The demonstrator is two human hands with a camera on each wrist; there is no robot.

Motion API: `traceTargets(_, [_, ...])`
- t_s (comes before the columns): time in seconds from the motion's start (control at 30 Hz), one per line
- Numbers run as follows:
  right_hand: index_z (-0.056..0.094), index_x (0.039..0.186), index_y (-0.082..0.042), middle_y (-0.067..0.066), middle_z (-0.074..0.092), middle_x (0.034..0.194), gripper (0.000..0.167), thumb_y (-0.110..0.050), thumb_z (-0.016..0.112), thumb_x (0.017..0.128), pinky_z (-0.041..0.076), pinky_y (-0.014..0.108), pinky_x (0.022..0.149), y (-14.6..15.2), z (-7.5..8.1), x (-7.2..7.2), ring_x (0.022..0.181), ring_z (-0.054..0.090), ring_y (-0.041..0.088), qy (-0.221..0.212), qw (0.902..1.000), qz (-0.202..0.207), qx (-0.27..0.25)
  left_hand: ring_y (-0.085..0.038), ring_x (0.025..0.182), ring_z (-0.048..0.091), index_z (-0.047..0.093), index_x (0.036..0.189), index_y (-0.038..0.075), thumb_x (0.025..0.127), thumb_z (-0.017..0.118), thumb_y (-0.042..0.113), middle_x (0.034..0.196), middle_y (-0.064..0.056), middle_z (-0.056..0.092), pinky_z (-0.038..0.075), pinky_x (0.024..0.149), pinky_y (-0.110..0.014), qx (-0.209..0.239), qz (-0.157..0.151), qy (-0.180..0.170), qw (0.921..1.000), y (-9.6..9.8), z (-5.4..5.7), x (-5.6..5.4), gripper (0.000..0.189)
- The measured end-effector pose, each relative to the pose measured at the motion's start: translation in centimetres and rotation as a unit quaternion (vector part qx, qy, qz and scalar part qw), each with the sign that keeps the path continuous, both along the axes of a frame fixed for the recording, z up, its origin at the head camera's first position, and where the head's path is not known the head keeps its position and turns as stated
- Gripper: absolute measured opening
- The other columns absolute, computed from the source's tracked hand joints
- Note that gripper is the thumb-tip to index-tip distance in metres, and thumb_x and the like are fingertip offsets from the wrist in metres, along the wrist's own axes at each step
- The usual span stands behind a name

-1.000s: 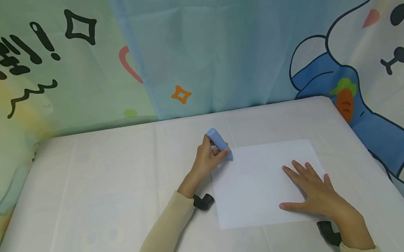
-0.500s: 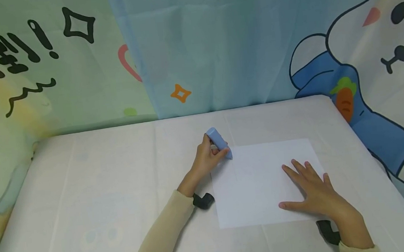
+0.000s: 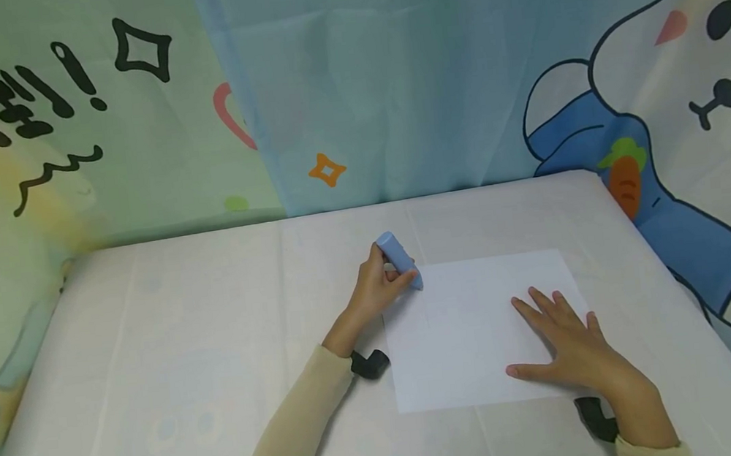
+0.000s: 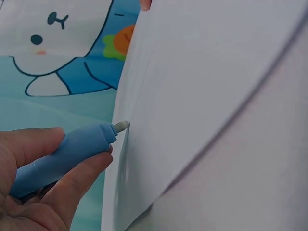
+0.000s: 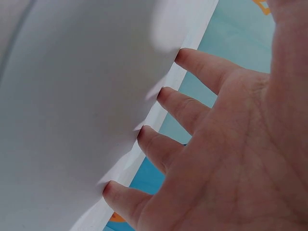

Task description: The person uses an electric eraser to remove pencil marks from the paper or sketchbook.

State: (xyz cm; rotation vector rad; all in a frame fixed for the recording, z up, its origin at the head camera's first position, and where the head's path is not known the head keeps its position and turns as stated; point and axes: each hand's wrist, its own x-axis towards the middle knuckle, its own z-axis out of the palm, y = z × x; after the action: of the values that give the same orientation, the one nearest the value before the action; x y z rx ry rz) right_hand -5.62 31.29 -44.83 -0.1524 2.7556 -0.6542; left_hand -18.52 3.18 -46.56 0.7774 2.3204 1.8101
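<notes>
In the head view my left hand [image 3: 369,291] pinches a chunky light blue electric eraser [image 3: 397,251] between thumb and fingers, tilted with its tip down at the paper's far left corner. Up close in the left wrist view, the eraser [image 4: 72,154] has a narrow whitish tip right at the sheet's surface, beside a faint line. The white sheet of paper [image 3: 462,343] lies flat on the table. My right hand [image 3: 572,355] rests on its right side, fingers spread. Several fingertips [image 5: 166,96] press on the sheet in the right wrist view.
A white cloth covers the table [image 3: 204,332]. Behind it hangs a printed curtain [image 3: 405,92] with a bear figure at the right. A dark wrist mount [image 3: 370,365] sits by the left wrist, and another wrist mount [image 3: 597,420] by the right.
</notes>
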Motion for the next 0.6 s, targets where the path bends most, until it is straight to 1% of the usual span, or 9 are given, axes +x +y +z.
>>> traceTargets(0.2, [0.027, 0.152, -0.006, 0.029, 0.013, 0.157, 0.109, -0.056, 0.08, 0.07, -0.005, 0.08, 0.098, -0.08, 0.06, 0.06, 0.142, -0.002, 0.054, 0.001, 1.0, 0.0, 0.002, -0.038, 0.092, 0.069, 0.037, 0.116, -0.009, 0.092, 0.064, -0.001, 0.112, -0.029, 0.064, 0.053, 0.072, -0.019, -0.002, 0.001, -0.011, 0.9999, 0.06, 0.0, 0.06, 0.037])
traceTargets(0.33, [0.026, 0.152, -0.007, 0.029, 0.012, 0.157, 0.11, -0.055, 0.08, 0.07, -0.006, 0.08, 0.098, -0.01, 0.03, 0.02, 0.142, -0.004, 0.054, 0.001, 1.0, 0.0, 0.001, -0.037, 0.092, 0.069, 0.037, 0.117, -0.01, 0.092, 0.065, -0.001, 0.113, -0.029, 0.064, 0.051, 0.07, -0.017, -0.002, 0.008, -0.013, 0.9999, 0.06, 0.02, 0.04, 0.038])
traceTargets(0.6, [0.027, 0.152, -0.006, 0.029, 0.012, 0.157, 0.11, -0.055, 0.08, 0.07, -0.006, 0.08, 0.099, -0.05, -0.04, 0.02, 0.143, -0.003, 0.053, 0.002, 1.0, -0.002, -0.001, -0.038, 0.093, 0.069, 0.037, 0.118, -0.009, 0.092, 0.064, -0.001, 0.114, -0.029, 0.064, 0.052, 0.07, -0.019, 0.002, 0.014, -0.013, 0.9998, 0.07, 0.09, -0.04, 0.038])
